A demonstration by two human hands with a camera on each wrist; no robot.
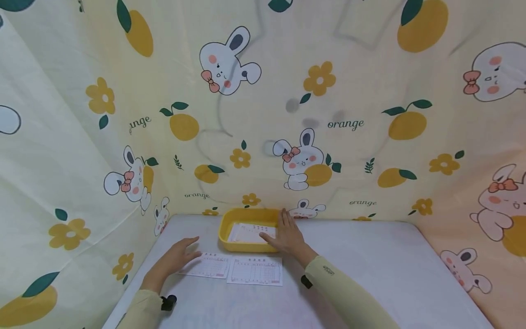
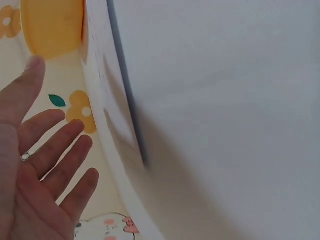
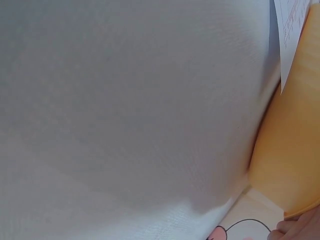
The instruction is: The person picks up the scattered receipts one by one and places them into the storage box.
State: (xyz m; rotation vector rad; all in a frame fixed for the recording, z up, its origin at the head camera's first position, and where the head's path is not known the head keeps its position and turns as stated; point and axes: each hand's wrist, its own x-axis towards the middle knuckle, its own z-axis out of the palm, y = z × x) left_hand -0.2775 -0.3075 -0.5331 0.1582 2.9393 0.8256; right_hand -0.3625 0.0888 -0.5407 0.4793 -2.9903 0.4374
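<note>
A yellow plastic tray [image 1: 248, 247] sits at the back of the white table, with printed paper forms [image 1: 246, 233] inside it. My right hand [image 1: 291, 237] lies against the tray's right end, its fingers stretched along that side and its thumb reaching over the front corner. Only a few of its fingers [image 3: 297, 229] show in the right wrist view, close to the rim. In front of the tray, two printed forms lie side by side, a left form [image 1: 211, 266] and a right form [image 1: 255, 271]. My left hand [image 1: 176, 258] hovers by the left form, fingers spread, holding nothing.
The white tabletop [image 1: 361, 265] extends to both sides of the tray. A printed curtain [image 1: 263, 114] with rabbits and oranges hangs behind the table and along both sides. Each wrist carries a small black device, such as the left one [image 1: 168, 302].
</note>
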